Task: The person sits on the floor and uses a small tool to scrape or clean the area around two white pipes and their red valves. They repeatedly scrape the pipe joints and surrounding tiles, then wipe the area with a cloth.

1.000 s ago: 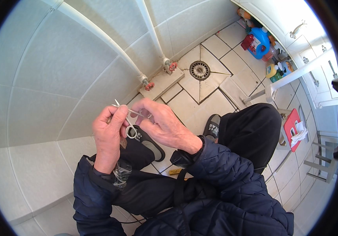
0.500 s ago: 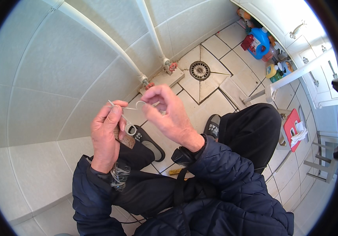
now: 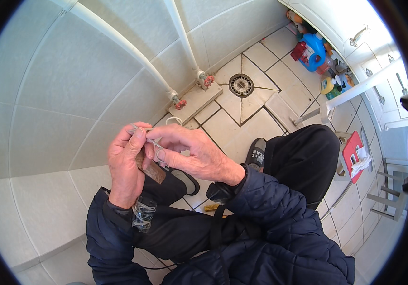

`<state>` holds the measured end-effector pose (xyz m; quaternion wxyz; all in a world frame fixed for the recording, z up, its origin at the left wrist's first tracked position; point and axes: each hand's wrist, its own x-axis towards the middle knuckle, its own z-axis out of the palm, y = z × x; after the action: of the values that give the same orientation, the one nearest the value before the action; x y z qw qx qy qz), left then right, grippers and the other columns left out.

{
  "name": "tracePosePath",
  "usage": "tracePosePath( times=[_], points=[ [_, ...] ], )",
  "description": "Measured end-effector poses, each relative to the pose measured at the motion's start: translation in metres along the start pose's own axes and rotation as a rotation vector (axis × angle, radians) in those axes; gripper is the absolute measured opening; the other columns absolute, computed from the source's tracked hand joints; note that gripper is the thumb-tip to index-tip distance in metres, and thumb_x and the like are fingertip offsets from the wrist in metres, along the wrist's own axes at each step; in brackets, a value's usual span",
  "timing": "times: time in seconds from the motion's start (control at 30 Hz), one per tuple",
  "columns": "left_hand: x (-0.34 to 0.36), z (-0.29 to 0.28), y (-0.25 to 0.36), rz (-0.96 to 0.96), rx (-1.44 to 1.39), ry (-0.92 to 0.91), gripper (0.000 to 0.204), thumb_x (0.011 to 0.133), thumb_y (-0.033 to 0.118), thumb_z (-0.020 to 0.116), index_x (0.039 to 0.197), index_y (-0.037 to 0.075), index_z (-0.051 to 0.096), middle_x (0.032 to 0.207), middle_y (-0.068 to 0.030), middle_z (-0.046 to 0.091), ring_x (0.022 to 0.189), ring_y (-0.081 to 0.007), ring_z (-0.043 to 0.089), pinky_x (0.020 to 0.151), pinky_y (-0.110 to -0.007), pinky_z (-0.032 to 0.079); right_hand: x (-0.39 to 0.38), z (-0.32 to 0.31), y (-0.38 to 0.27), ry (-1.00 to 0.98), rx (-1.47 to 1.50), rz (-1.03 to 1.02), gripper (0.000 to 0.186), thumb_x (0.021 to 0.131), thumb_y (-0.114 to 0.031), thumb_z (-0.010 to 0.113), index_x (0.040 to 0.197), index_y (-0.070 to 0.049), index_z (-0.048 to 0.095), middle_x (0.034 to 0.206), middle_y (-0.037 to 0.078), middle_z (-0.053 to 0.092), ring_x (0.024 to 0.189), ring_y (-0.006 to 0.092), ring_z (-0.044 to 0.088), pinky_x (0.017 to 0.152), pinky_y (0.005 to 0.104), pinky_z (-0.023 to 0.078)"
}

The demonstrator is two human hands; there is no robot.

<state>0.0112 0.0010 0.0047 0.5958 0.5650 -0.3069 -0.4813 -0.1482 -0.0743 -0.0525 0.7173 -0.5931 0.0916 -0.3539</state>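
My left hand (image 3: 129, 161) is closed, thumb and forefinger pinching the narrow end of a pair of small pale scissors (image 3: 174, 119) with ring handles spread apart. Below the thumb, a brown, rough-looking flat block (image 3: 154, 173) sticks out from the same hand; its upper part is hidden by the fingers. My right hand (image 3: 189, 151) is closed around the scissors' lower arm, its thumb by the lower ring and its fingertips close to my left fingers. The other ring juts out beyond the right hand's knuckles. Fingers cover where the scissors' two arms meet.
Two white pipes with red valve handles (image 3: 180, 104) run down the tiled wall. A round drain (image 3: 241, 85) lies in the tiled floor. Blue jug (image 3: 312, 52) and other bottles stand by white cabinets at right. A red board (image 3: 352, 156) bears white tissue. Something yellow (image 3: 211, 207) lies between my legs.
My right hand has moved left and down, from the upper ring to the lower arm of the scissors. The left hand has stayed nearly in place; more of the brown block shows.
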Motion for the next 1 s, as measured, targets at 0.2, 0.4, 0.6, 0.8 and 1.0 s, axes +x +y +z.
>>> tracePosePath(
  times=[0.2,0.4,0.6,0.8,1.0],
  points=[
    [-0.002,0.002,0.000,-0.018,0.037,0.033,0.022,0.100,0.023,0.064,0.106,0.003,0.067,0.079,0.0008,0.062,0.061,-0.0054,0.054,0.049,-0.021,0.035,-0.002,0.001,-0.004,0.010,0.011,0.070,0.022,0.097,-0.009,0.062,0.114,-0.002,0.051,0.088,0.010,0.069,0.075,0.0146,0.067,0.068,0.0295,0.055],
    [-0.001,0.003,-0.001,-0.008,0.085,0.063,0.019,0.099,0.022,0.066,0.104,0.003,0.068,0.077,0.0022,0.061,0.060,-0.0041,0.053,0.048,-0.020,0.033,-0.001,-0.003,-0.004,0.017,-0.105,0.088,0.018,0.093,-0.007,0.064,0.106,-0.002,0.053,0.081,0.008,0.067,0.071,0.0142,0.067,0.065,0.0292,0.055],
    [0.001,0.002,0.001,0.068,0.085,0.179,0.020,0.099,0.022,0.066,0.104,0.003,0.068,0.078,0.0016,0.061,0.060,-0.0039,0.053,0.048,-0.020,0.033,0.000,-0.005,0.000,0.030,-0.184,0.086,0.021,0.093,-0.009,0.065,0.109,0.000,0.055,0.080,0.007,0.066,0.072,0.0132,0.068,0.066,0.0283,0.054],
    [-0.002,0.006,0.001,0.092,0.072,0.158,0.023,0.100,0.022,0.065,0.111,0.002,0.067,0.087,0.0002,0.063,0.062,-0.0040,0.052,0.048,-0.019,0.032,-0.001,0.002,-0.001,0.075,0.210,0.270,0.017,0.101,-0.010,0.060,0.112,0.002,0.056,0.084,0.008,0.067,0.071,0.0130,0.065,0.065,0.0278,0.055],
    [-0.004,0.006,0.000,0.043,0.055,0.023,0.027,0.101,0.022,0.064,0.120,0.002,0.065,0.093,0.0009,0.061,0.063,-0.0034,0.051,0.049,-0.019,0.032,-0.002,0.003,-0.010,0.083,0.258,0.324,0.018,0.101,-0.012,0.061,0.111,0.001,0.056,0.083,0.007,0.066,0.069,0.0114,0.064,0.062,0.0260,0.053]
  ],
)
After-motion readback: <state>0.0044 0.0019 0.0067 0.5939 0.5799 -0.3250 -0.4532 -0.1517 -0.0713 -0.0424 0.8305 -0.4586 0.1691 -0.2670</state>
